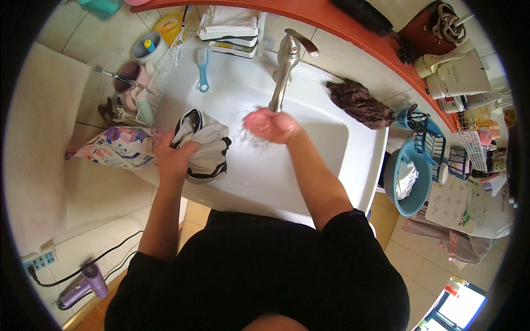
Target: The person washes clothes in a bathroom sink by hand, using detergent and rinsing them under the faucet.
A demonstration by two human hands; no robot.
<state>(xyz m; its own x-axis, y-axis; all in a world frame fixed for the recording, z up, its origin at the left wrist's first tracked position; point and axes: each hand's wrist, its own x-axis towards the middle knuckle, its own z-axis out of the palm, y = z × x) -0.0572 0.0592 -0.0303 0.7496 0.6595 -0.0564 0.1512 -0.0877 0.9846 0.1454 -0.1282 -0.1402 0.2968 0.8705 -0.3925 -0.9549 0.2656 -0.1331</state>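
Note:
My left hand (176,155) grips a bundled white cloth item with black trim (209,151) over the left side of the white sink (256,178). Under the spout of the metal faucet (285,62) is my right hand (271,124), palm up with the fingers slightly curled, and water splashes off it. It holds no object. A printed plastic bag (118,149) lies on the sink's left edge, just beside my left hand. Behind the cloth, a blue-handled brush (203,70) rests on the sink's ledge.
A white wire basket (165,78) with cups stands at the left. Folded white cloths (227,20) lie on a small drawer box at the back. A dark brown cloth (360,103) hangs over the back right rim. Farther right is a blue basin (422,182); a purple hair dryer (87,285) is lower left.

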